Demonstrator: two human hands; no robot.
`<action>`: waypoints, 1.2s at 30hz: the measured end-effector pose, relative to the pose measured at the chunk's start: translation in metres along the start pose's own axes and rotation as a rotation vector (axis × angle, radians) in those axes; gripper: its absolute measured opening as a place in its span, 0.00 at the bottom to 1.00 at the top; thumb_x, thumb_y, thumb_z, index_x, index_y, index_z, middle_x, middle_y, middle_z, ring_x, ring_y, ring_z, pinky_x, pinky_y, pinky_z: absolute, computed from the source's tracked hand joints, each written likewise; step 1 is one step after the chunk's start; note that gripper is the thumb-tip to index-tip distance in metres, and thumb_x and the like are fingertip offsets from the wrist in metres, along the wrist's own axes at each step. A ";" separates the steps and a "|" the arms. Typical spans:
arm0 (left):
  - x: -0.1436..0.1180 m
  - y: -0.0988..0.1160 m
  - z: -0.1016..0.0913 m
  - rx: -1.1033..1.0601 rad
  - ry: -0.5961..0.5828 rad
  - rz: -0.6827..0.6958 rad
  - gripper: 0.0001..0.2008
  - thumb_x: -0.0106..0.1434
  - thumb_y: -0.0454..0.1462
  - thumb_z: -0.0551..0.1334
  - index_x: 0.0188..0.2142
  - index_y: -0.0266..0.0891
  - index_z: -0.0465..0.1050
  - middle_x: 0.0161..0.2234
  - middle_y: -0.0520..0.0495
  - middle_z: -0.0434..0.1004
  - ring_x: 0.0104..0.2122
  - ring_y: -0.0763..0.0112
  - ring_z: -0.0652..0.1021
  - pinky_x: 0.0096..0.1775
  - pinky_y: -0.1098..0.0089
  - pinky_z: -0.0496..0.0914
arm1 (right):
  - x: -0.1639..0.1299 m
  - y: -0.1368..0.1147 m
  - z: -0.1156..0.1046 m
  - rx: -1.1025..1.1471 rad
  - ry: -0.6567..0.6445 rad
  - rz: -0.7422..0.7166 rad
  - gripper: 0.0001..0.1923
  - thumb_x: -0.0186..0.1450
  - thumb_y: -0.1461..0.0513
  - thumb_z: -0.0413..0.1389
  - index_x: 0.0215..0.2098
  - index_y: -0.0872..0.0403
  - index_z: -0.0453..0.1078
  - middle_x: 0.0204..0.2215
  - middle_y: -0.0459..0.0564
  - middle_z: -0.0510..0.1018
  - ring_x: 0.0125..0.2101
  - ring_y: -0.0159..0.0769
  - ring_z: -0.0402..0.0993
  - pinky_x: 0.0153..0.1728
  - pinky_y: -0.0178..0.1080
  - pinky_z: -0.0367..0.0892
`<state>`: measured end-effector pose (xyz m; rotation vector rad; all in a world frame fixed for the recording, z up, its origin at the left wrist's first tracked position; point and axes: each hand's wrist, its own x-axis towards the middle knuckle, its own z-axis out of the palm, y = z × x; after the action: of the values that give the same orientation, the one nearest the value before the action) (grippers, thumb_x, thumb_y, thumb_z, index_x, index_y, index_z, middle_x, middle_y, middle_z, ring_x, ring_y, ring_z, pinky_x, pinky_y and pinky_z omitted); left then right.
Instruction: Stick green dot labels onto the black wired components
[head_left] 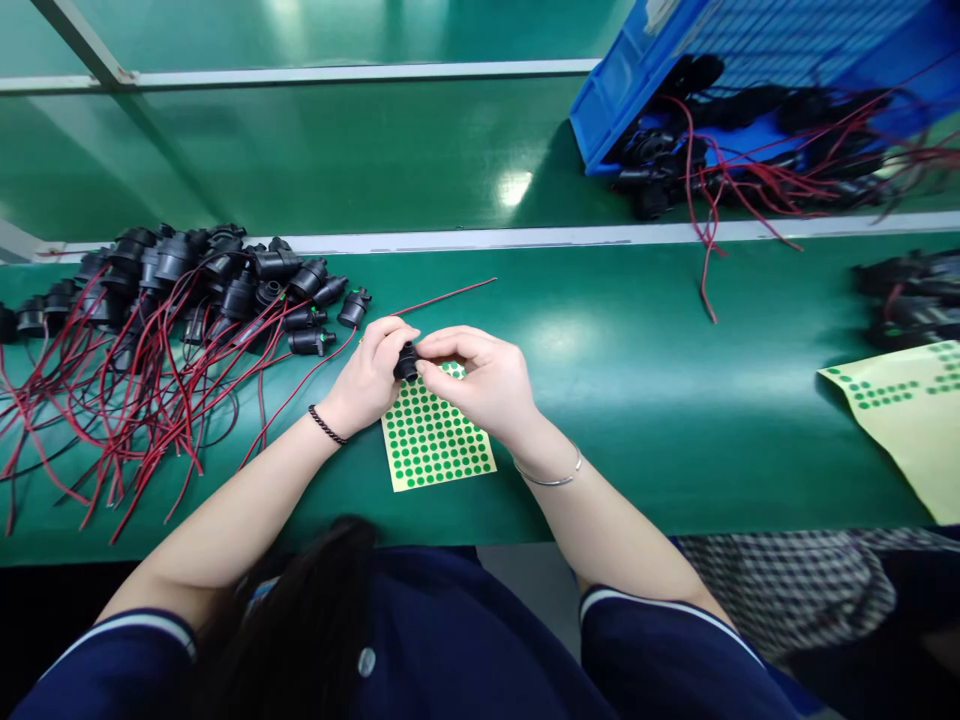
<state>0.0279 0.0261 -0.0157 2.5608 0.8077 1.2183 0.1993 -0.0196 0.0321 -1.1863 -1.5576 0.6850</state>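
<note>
Dark hair below, both hands meet: left hand grips black socket, right hand pinches at it above sticker sheet, apparently mid-sticking, pressing flat judged next.

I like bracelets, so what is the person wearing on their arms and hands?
The left hand has a dark braided band at its wrist. The right hand has a thin silver bangle. Both arms are bare up to short navy sleeves with white trim.
</note>
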 end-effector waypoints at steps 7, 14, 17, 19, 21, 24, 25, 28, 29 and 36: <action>0.001 -0.001 -0.005 -0.025 -0.063 -0.006 0.18 0.65 0.28 0.54 0.52 0.42 0.59 0.47 0.43 0.67 0.48 0.64 0.73 0.48 0.60 0.74 | 0.001 0.003 -0.003 -0.148 -0.022 -0.148 0.05 0.62 0.65 0.60 0.32 0.51 0.79 0.34 0.47 0.85 0.36 0.35 0.82 0.42 0.38 0.79; 0.001 -0.002 -0.003 -0.005 -0.051 0.059 0.18 0.65 0.27 0.52 0.52 0.41 0.59 0.46 0.43 0.67 0.47 0.64 0.72 0.46 0.61 0.73 | 0.002 0.005 -0.008 -0.115 -0.071 -0.109 0.04 0.60 0.65 0.62 0.31 0.51 0.79 0.34 0.47 0.85 0.36 0.35 0.83 0.42 0.38 0.79; 0.002 -0.001 -0.003 -0.025 -0.045 0.056 0.16 0.66 0.28 0.53 0.52 0.41 0.60 0.46 0.43 0.68 0.47 0.65 0.73 0.46 0.61 0.74 | 0.002 0.006 -0.009 -0.043 -0.074 -0.049 0.03 0.59 0.65 0.63 0.29 0.51 0.79 0.33 0.47 0.85 0.35 0.36 0.83 0.42 0.40 0.79; 0.002 0.001 -0.003 -0.064 -0.027 0.006 0.13 0.66 0.30 0.55 0.50 0.42 0.61 0.46 0.43 0.69 0.46 0.65 0.74 0.47 0.60 0.74 | 0.002 0.006 -0.008 0.021 -0.076 0.013 0.02 0.59 0.64 0.64 0.28 0.51 0.79 0.33 0.47 0.85 0.36 0.36 0.83 0.41 0.41 0.80; 0.003 0.003 -0.003 -0.095 0.023 -0.080 0.10 0.67 0.35 0.59 0.47 0.42 0.62 0.45 0.44 0.71 0.46 0.65 0.75 0.47 0.59 0.75 | 0.001 0.006 -0.005 0.112 -0.057 0.063 0.02 0.60 0.62 0.64 0.32 0.51 0.80 0.35 0.49 0.85 0.37 0.37 0.83 0.41 0.41 0.80; 0.004 0.005 -0.002 -0.135 0.105 -0.178 0.11 0.67 0.40 0.62 0.45 0.42 0.62 0.46 0.43 0.74 0.49 0.64 0.77 0.49 0.57 0.74 | -0.001 0.003 -0.001 0.130 0.021 0.010 0.05 0.63 0.62 0.62 0.37 0.52 0.79 0.39 0.51 0.85 0.40 0.38 0.83 0.43 0.42 0.80; 0.004 0.006 -0.002 -0.157 0.120 -0.192 0.11 0.67 0.40 0.62 0.45 0.42 0.61 0.47 0.42 0.74 0.50 0.63 0.77 0.50 0.57 0.74 | -0.002 0.001 0.001 0.074 0.051 -0.050 0.04 0.63 0.63 0.61 0.37 0.52 0.79 0.39 0.51 0.85 0.41 0.38 0.82 0.44 0.43 0.80; 0.003 0.006 -0.001 -0.215 0.138 -0.198 0.11 0.68 0.37 0.61 0.46 0.42 0.60 0.50 0.40 0.75 0.51 0.64 0.77 0.49 0.58 0.74 | -0.004 -0.003 0.004 -0.144 0.116 -0.258 0.05 0.64 0.66 0.60 0.34 0.50 0.77 0.36 0.50 0.84 0.39 0.37 0.82 0.43 0.42 0.79; 0.002 0.006 -0.001 -0.217 0.142 -0.188 0.11 0.68 0.36 0.60 0.47 0.42 0.60 0.49 0.41 0.76 0.50 0.65 0.78 0.48 0.59 0.75 | -0.004 -0.003 0.005 -0.194 0.128 -0.310 0.06 0.64 0.67 0.59 0.34 0.50 0.76 0.36 0.50 0.84 0.38 0.37 0.82 0.42 0.41 0.79; 0.000 0.003 -0.002 -0.121 0.151 -0.083 0.14 0.65 0.30 0.59 0.49 0.43 0.60 0.46 0.43 0.76 0.48 0.66 0.78 0.46 0.61 0.76 | -0.007 -0.006 0.005 -0.351 0.124 -0.403 0.06 0.63 0.68 0.59 0.34 0.50 0.75 0.35 0.49 0.83 0.35 0.34 0.81 0.36 0.38 0.78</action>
<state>0.0280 0.0233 -0.0133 2.3389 0.8336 1.4024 0.1928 -0.0273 0.0334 -1.0901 -1.7853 0.0731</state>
